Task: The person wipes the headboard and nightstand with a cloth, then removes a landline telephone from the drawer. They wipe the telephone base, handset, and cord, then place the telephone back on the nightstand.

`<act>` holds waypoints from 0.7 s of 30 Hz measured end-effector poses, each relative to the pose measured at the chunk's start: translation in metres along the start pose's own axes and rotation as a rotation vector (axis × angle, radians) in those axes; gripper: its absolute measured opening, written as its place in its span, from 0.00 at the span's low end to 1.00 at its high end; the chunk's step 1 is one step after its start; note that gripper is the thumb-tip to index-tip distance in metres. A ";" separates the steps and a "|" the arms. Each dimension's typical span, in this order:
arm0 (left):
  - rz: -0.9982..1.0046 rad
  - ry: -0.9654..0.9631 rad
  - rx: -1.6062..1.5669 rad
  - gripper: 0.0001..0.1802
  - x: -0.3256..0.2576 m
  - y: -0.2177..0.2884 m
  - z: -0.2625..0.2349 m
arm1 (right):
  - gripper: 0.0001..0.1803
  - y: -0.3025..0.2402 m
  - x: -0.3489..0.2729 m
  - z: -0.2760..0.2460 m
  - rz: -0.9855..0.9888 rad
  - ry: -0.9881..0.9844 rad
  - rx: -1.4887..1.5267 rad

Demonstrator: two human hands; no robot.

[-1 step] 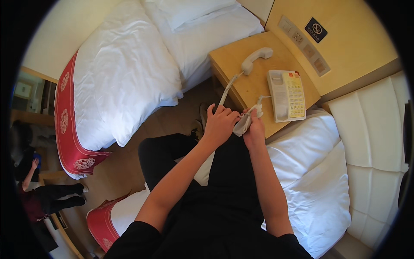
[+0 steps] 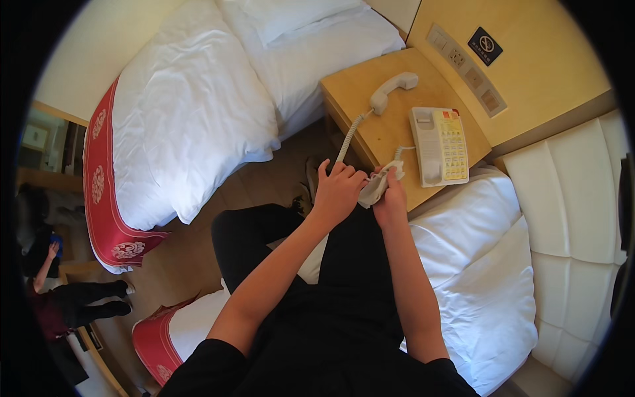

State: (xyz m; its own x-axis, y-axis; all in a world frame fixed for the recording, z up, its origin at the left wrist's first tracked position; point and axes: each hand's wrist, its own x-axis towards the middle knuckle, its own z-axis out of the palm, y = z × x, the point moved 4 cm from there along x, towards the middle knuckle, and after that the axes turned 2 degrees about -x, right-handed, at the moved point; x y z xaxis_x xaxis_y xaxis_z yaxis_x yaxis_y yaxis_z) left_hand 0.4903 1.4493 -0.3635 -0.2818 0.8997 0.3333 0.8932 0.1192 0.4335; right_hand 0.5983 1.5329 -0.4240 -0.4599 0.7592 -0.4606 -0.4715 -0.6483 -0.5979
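1. Two beds fill most of the view. The far bed [image 2: 198, 112] has a white duvet and a red patterned runner [image 2: 99, 192] across its foot. The near bed [image 2: 476, 278], also white, is the one the person sits on, legs in black.
2. A white padded headboard [image 2: 575, 218] runs up the right side. Above it is a wooden wall panel [image 2: 529, 59] with a row of switches.
3. Between the beds stands a light wooden nightstand [image 2: 370, 92]. A cream telephone base [image 2: 440, 145] sits toward its right.
4. The handset [image 2: 391, 89] lies off the cradle on the nightstand top, apart from the base. Its coiled cord [image 2: 347, 139] hangs over the front edge.
5. At the far left edge another person [image 2: 46, 291] stands partly in view, well apart from the nightstand.
6. The left hand [image 2: 337, 188] is at the nightstand's front edge, fingers bent and closed over one end of a pale grey cloth [image 2: 376, 188].
7. The right hand [image 2: 391, 202] is just beside it, pressed together around the cloth's other end, so the crumpled cloth is pinched between both hands, touching the nightstand's edge near the cord.
8. The second picture, from the same instant, shows hands, cloth and handset in the same places, so no shift can be read.
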 end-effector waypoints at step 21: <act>0.021 -0.172 -0.020 0.08 0.008 -0.008 0.005 | 0.25 0.026 -0.024 0.009 0.110 -0.046 -0.013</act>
State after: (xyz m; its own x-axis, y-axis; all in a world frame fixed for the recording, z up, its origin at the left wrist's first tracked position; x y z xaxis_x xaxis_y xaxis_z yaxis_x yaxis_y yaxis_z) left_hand 0.4827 1.4580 -0.3685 -0.1976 0.9608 0.1947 0.8906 0.0929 0.4452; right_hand 0.5901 1.4967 -0.4224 -0.5422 0.6802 -0.4933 -0.4070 -0.7262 -0.5541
